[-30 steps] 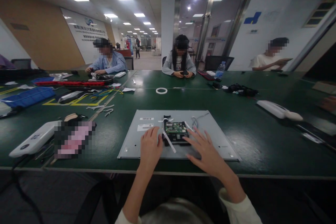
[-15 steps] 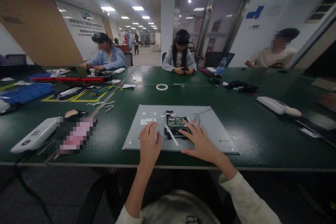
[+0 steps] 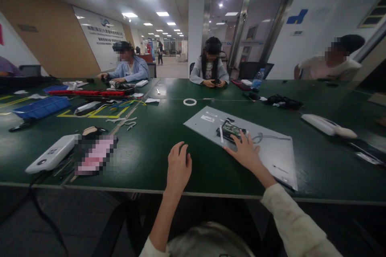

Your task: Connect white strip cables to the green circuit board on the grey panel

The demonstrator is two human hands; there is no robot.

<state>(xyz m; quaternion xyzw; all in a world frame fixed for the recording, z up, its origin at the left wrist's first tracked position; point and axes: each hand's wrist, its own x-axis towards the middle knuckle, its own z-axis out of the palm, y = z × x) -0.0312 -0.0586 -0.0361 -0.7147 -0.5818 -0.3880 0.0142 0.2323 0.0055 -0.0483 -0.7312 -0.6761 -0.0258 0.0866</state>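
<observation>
Swung rightward, the grey panel (image 3: 279, 154) lies under the spread right hand (image 3: 246, 153), apart from the half-curled left hand (image 3: 179, 166).

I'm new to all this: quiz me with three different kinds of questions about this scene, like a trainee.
1. What lies on the grey panel?
A) a white ring
B) a circuit board
C) a water bottle

2. True or false: the right hand is nearer the circuit board than the left hand.

3. Fill in: the nearer tray at the left is coloured ____.

Key: 1 B; 2 true; 3 blue.
</observation>
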